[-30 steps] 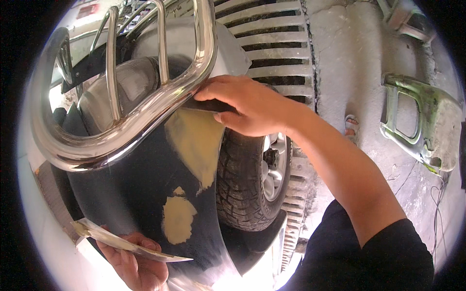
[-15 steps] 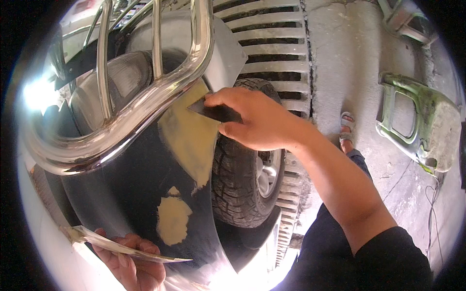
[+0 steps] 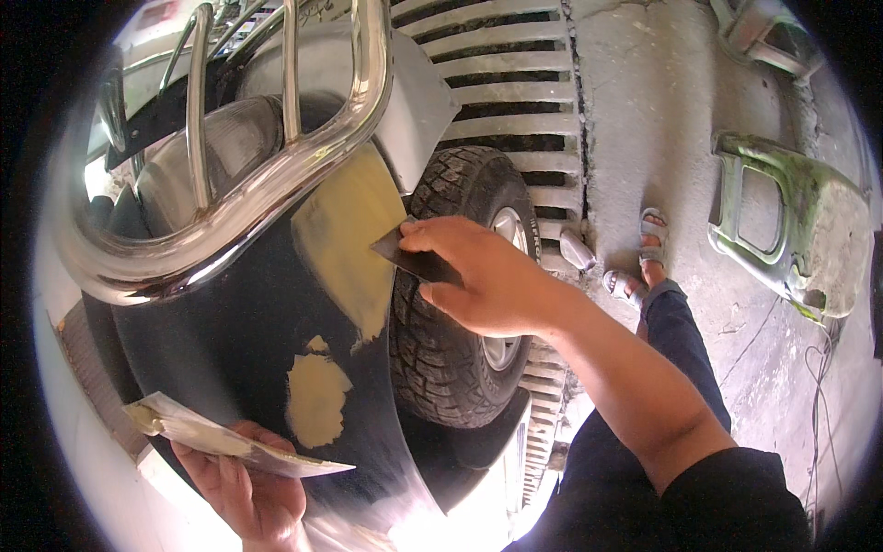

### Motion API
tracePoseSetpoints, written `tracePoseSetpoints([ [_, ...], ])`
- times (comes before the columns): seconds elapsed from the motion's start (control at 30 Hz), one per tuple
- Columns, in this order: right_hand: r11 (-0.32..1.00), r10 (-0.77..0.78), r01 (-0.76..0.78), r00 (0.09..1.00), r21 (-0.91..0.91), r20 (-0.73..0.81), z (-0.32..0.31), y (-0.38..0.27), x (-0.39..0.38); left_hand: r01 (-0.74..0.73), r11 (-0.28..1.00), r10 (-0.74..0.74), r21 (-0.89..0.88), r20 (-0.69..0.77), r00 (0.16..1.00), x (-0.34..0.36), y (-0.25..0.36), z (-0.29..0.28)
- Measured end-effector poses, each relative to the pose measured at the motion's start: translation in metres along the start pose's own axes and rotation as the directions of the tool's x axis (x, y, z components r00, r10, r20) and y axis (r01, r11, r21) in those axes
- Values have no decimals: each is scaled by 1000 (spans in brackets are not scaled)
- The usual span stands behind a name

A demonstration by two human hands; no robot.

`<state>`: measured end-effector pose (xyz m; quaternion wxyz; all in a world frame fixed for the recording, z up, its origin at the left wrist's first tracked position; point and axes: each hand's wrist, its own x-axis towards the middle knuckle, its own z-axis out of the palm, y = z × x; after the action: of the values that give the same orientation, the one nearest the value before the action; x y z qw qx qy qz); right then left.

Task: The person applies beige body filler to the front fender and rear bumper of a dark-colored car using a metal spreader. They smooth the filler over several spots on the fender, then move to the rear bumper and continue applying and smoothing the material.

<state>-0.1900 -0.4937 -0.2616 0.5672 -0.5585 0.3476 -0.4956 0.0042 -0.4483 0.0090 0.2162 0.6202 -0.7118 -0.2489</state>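
My right hand (image 3: pixel 501 285) pinches a dark, flat putty spreader (image 3: pixel 421 263). Its corner lies at the right edge of a large yellow putty patch (image 3: pixel 345 239) on a black car bumper (image 3: pixel 221 331), in front of the tire; whether it touches the putty I cannot tell. In my left hand (image 3: pixel 244 497), at the lower left, is a thin flat plate (image 3: pixel 267 457), tilted, with a lump of yellowish putty on its far left end. A smaller yellow putty patch (image 3: pixel 317 400) sits lower on the bumper, between both hands.
A chrome bull bar (image 3: pixel 267 184) curves over the bumper. The treaded tire (image 3: pixel 441 368) stands right of the panel, by a slotted floor grate (image 3: pixel 515 92). A green-and-grey vehicle part (image 3: pixel 800 225) lies on the concrete at right, with cables (image 3: pixel 819 405) below it.
My right hand and spreader have come down off the upper part of the large patch to its right edge. The left hand has risen slightly with the plate. Both my feet now show.
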Motion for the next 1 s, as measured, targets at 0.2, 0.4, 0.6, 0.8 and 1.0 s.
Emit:
tracePoseSetpoints([
  [0.2, 986, 52, -55, 998, 158, 24, -1, -31, -43, 86, 990, -93, 109, 55, 994, -7, -3, -1],
  [0.4, 773, -223, 255, 967, 582, -127, 10, -121, -63, 188, 758, -232, -625, 11, 973, -11, 15, 32],
  [0.6, 971, -164, 138, 979, 193, 124, 12, -105, -108, 209, 711, -317, -672, -40, 948, -14, 53, 53],
  [0.8, 573, 532, -462, 838, 677, 121, -57, -81, -128, 260, 593, -444, -763, -40, 895, -26, 60, 101],
  [1.0, 654, 570, -370, 814, 660, -108, -97, -74, -140, 331, 463, -593, -823, -10, 805, -22, 70, 179],
])
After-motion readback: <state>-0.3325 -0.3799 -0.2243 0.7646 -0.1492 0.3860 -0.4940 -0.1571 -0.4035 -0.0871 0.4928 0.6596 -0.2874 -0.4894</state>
